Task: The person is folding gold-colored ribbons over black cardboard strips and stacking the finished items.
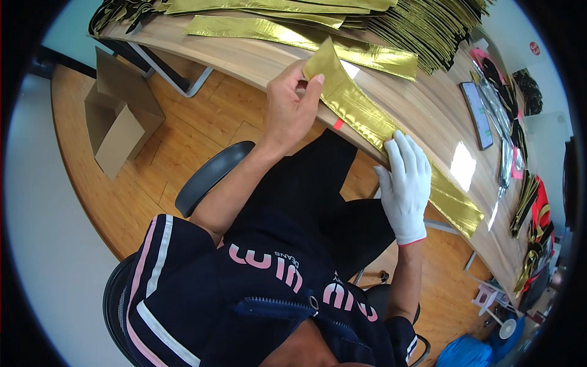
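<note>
A long shiny gold fabric strip lies slantwise along the near edge of the wooden table. My left hand, bare, pinches its far-left end between thumb and fingers, and the tip of that end stands up a little. My right hand, in a white glove with a red-edged cuff, rests on the strip's middle with the fingers stretched out. Past it the strip runs on toward the right. Another gold strip lies flat farther back, beside a large fanned stack of gold strips.
A phone and clear plastic wrapping lie at the table's right. Beyond are red, black and gold strips. A small red mark sits at the table's edge. An open cardboard box and a chair stand at left.
</note>
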{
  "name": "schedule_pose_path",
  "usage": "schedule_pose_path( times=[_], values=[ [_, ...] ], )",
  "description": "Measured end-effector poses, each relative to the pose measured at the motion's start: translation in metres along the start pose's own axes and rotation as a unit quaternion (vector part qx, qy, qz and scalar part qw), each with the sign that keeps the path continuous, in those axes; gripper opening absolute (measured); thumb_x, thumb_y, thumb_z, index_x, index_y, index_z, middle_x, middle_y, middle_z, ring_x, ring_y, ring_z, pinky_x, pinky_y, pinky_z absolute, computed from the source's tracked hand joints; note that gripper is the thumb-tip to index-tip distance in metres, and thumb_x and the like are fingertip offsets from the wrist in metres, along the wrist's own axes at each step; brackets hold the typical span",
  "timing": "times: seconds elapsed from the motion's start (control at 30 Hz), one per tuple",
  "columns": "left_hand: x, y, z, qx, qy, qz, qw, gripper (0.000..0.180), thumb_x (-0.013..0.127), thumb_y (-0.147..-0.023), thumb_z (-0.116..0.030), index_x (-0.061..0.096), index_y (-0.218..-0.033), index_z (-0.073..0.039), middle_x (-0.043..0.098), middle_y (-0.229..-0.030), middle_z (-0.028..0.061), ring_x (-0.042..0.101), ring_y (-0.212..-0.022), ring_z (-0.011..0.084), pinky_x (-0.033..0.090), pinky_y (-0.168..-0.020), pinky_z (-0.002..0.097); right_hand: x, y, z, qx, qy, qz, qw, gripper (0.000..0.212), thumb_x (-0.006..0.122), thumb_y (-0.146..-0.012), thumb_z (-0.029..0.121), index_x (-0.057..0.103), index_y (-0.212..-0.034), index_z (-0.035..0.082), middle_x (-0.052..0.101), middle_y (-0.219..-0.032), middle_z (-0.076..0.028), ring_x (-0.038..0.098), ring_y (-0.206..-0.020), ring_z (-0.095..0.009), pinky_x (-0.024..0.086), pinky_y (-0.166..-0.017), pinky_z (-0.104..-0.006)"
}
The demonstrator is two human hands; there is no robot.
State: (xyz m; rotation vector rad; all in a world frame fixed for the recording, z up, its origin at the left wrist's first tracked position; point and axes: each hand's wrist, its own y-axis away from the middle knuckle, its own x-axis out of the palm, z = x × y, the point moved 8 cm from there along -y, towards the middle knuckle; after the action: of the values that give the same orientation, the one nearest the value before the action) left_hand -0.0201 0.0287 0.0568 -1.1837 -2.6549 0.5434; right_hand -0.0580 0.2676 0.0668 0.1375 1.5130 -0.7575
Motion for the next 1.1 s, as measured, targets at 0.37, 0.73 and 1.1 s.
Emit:
schedule_pose_path(
  times=[0.37,0.73,1.1],
  values=[
    [0.011,0.02,-0.024,0.084,-0.14,0.046,0.986,0.029,0.057,-0.099,-0.003,0.065,-0.125,0.008,0.068,-0.097,0.0168,0.061,-0.073,0.0212,0.05,-0.066,0.0335,0.008,-0.031,0.016,-0.049,-0.024,0.024,0.998,0.057,0.082,-0.083,0.016,0.06,-0.135,0.006,0.057,-0.144,-0.016,0.052,-0.136,-0.036,0.041,-0.113,-0.0495],
    [0.02,0.013,-0.003,0.131,-0.061,0.065,0.987,0.051,0.047,-0.097,0.001,0.05,-0.148,0.008,0.066,-0.129,0.0289,0.069,-0.114,0.0369,0.053,-0.097,0.042,0.014,-0.033,0.024,-0.076,-0.019,0.035,0.996,0.053,0.078,-0.085,0.011,0.061,-0.134,0.007,0.057,-0.147,-0.014,0.051,-0.138,-0.037,0.042,-0.113,-0.0487],
    [0.038,0.026,-0.023,0.156,-0.088,0.15,0.972,0.063,0.045,-0.09,0.013,0.045,-0.152,0.008,0.058,-0.144,0.0307,0.057,-0.134,0.045,0.045,-0.114,0.0429,0.01,-0.033,0.014,-0.08,-0.029,0.041,0.996,0.053,0.076,-0.084,0.009,0.061,-0.135,0.007,0.057,-0.147,-0.014,0.053,-0.137,-0.037,0.042,-0.113,-0.0497]
  ],
)
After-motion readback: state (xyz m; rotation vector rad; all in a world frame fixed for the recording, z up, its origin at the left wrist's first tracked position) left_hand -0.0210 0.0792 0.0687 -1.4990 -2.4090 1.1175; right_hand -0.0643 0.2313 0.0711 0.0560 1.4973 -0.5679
